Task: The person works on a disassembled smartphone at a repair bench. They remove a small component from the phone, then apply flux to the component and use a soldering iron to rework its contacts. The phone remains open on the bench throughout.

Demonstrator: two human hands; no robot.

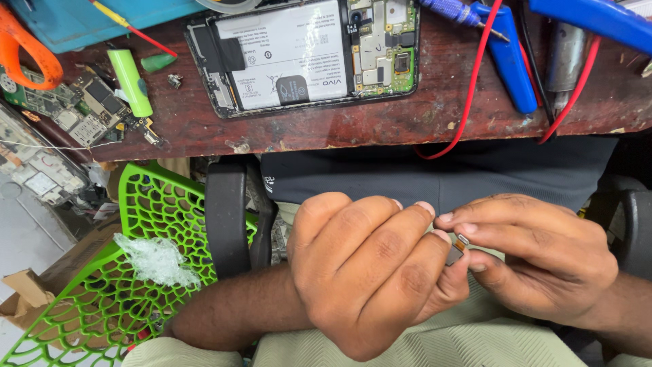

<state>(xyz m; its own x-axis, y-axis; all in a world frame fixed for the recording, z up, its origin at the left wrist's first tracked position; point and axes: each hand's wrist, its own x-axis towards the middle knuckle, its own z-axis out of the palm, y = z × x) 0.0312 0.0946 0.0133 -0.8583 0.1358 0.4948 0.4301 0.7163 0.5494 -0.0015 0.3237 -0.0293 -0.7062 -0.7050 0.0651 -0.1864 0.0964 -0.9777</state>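
Over my lap, my left hand [370, 272] and my right hand [536, 251] meet fingertip to fingertip. Between them sits a tiny grey part with an orange flex strip [458, 249], pinched by the fingers of both hands; most of it is hidden by my fingers. Above, on the worn wooden bench [380, 122], lies an opened phone [302, 54] with its back off, showing a white battery and a green circuit board. Neither hand touches the phone.
A red wire [472, 88], blue tools [508, 58] and a blue-handled screwdriver [458, 12] lie at the bench's right. Loose circuit boards [75, 112], a green cylinder [129, 81] and orange scissors [24, 47] sit left. A green mesh basket [136, 272] with crumpled plastic stands lower left.
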